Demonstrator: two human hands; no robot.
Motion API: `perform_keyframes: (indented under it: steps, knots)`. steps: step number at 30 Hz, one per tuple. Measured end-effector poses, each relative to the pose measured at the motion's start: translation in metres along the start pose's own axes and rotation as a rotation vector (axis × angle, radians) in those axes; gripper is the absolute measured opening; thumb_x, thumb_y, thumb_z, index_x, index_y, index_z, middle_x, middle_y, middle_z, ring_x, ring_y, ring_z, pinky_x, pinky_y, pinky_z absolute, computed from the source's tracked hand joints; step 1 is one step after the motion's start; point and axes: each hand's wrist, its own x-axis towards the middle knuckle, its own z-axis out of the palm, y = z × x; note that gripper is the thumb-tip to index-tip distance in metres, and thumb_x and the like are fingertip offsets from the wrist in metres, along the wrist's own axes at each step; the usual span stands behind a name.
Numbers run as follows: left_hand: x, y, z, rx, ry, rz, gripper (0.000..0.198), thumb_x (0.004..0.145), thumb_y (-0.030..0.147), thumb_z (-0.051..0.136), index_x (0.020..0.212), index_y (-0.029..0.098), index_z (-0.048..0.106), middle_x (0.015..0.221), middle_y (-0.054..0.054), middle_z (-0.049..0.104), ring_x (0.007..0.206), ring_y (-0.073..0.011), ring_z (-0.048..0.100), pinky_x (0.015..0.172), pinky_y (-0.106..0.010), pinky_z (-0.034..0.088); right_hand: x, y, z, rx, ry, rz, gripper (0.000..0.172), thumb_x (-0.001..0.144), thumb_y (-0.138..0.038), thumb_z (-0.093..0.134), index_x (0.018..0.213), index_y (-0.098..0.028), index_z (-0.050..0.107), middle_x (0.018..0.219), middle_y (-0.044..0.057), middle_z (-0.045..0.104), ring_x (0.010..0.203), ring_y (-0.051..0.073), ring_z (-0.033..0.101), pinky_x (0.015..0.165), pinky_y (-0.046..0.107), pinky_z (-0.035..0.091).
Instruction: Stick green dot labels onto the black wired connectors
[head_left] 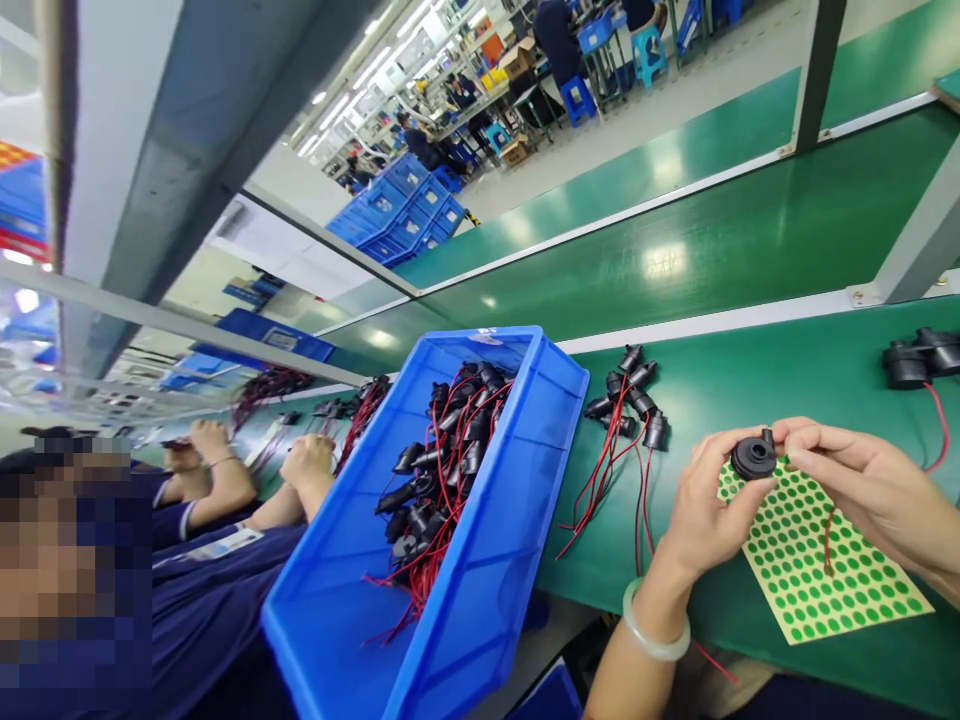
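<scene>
My left hand [712, 500], with a pale bangle on its wrist, grips a small black pump [754, 457] between thumb and fingers. The pump's round face with a centre hole is turned toward me, and a short spout sticks up at its edge. Right beside the spout, my right hand [855, 465] has thumb and forefinger pinched together; what is between them is hidden. A reddish wire [828, 545] hangs below that hand. Under both hands lies a yellow sheet of round green stickers [840, 585] on the green table.
Several black pumps with red wires [634, 400] lie left of my hands. A blue bin [517, 480] holding many more stands beyond them. Two more pumps [919, 360] sit at the right edge. Co-workers' hands [311, 465] show at left. A metal post [919, 220] rises behind.
</scene>
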Motion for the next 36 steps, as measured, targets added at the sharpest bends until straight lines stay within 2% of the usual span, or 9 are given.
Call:
perform_keyframes:
  steps: [5, 10, 13, 16, 30, 36]
  knots:
    - [0.008, -0.013, 0.009, -0.014, -0.052, 0.025, 0.04, 0.094, 0.032, 0.057, 0.131, 0.018, 0.052, 0.125, -0.011, 0.065, 0.114, -0.0232, 0.063, 0.101, -0.042, 0.052, -0.002, -0.005, -0.003, -0.154, 0.024, -0.066, 0.026, 0.087, -0.049, 0.068, 0.081, -0.024, 0.067, 0.11, 0.003, 0.059, 0.11, 0.018, 0.057, 0.091, 0.024, 0.051]
    - [0.003, -0.02, 0.007, -0.022, -0.128, 0.019, 0.041, 0.096, 0.03, 0.054, 0.134, 0.017, 0.048, 0.129, -0.013, 0.063, 0.12, -0.0243, 0.061, 0.105, -0.043, 0.05, -0.005, -0.005, 0.001, -0.316, 0.058, -0.078, 0.029, 0.088, -0.054, 0.064, 0.082, -0.026, 0.07, 0.12, 0.006, 0.06, 0.132, 0.025, 0.048, 0.1, 0.031, 0.05]
    - [0.002, -0.021, 0.007, -0.034, -0.148, 0.044, 0.043, 0.096, 0.029, 0.056, 0.136, 0.018, 0.047, 0.131, -0.013, 0.063, 0.121, -0.0241, 0.061, 0.105, -0.043, 0.051, -0.007, -0.002, 0.001, -0.391, 0.082, -0.074, 0.028, 0.089, -0.053, 0.063, 0.085, -0.027, 0.071, 0.127, 0.006, 0.059, 0.124, 0.027, 0.056, 0.097, 0.035, 0.054]
    - [0.002, -0.019, 0.008, -0.023, -0.14, 0.059, 0.043, 0.096, 0.029, 0.056, 0.136, 0.018, 0.048, 0.131, -0.012, 0.063, 0.119, -0.0234, 0.062, 0.104, -0.042, 0.052, -0.006, -0.001, 0.0, -0.415, 0.108, -0.106, 0.027, 0.088, -0.052, 0.064, 0.086, -0.026, 0.069, 0.125, 0.005, 0.06, 0.115, 0.026, 0.061, 0.096, 0.037, 0.054]
    - [0.003, -0.019, 0.008, -0.026, -0.125, 0.087, 0.045, 0.095, 0.027, 0.056, 0.139, 0.019, 0.047, 0.133, -0.012, 0.062, 0.12, -0.0247, 0.062, 0.104, -0.044, 0.052, -0.006, -0.002, 0.002, -0.44, 0.122, -0.137, 0.027, 0.088, -0.052, 0.065, 0.082, -0.026, 0.066, 0.116, 0.004, 0.062, 0.11, 0.023, 0.061, 0.095, 0.037, 0.05]
    - [0.002, -0.018, 0.008, -0.038, -0.133, 0.057, 0.045, 0.095, 0.029, 0.057, 0.138, 0.019, 0.048, 0.131, -0.012, 0.063, 0.118, -0.025, 0.063, 0.103, -0.044, 0.052, -0.005, -0.004, 0.003, -0.352, 0.115, -0.141, 0.024, 0.086, -0.047, 0.068, 0.08, -0.025, 0.066, 0.112, 0.004, 0.063, 0.107, 0.022, 0.062, 0.088, 0.03, 0.055]
